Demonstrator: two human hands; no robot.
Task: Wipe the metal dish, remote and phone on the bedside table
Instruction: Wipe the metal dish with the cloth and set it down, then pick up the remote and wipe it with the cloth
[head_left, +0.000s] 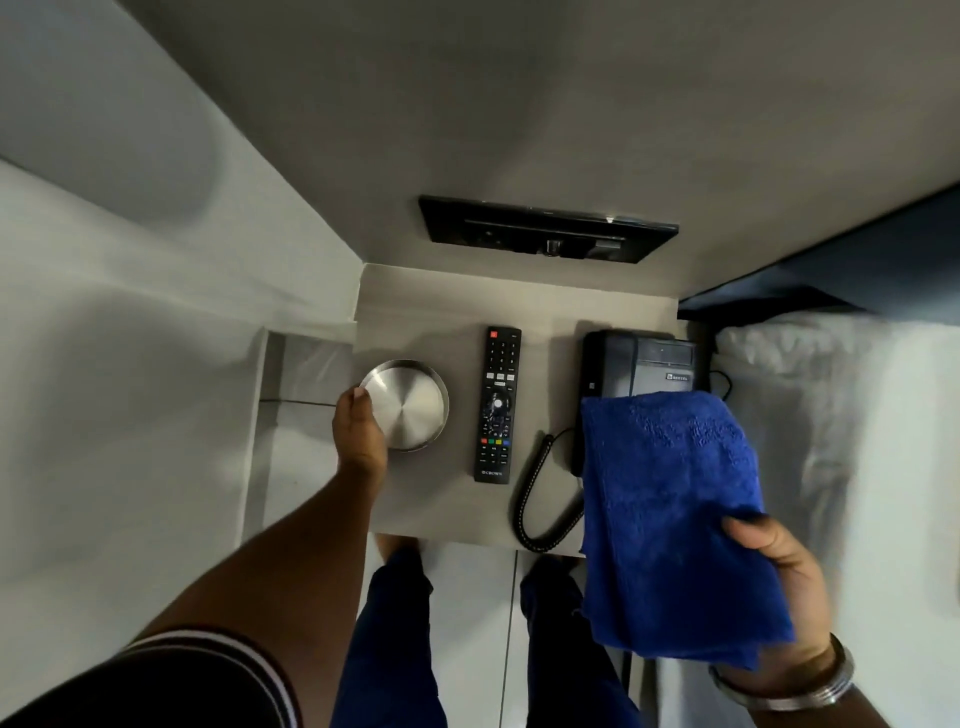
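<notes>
Reaching in from the left, the person's left hand (358, 431) is gripping the metal dish (408, 404) by its left rim, thumb on top and fingers (347, 415) curling around the outside of the rim. The dish is sitting near the left edge of the bench (441, 509), round and shallow, its brushed surface catching the light. Just to its right, apart from it, the remote (497, 404) is lying flat near the middle of the bench, its length running from the front edge towards the back. A coiled black cord (535, 493) is looping along the front edge, right of the remote, and leading up to the phone (639, 364), which is occupying the right back corner. A blue cloth (670, 509) is hanging in front of the phone's nearer half, hiding it. The right hand (779, 597) is clenching that cloth at its lower right, thumb pressed over the fabric, a metal bangle (810, 691) sitting on the wrist. Beyond the bench's right edge, white bedding (831, 415) is lying rumpled. On the wall behind the bench, a black panel (545, 228) is showing.
</notes>
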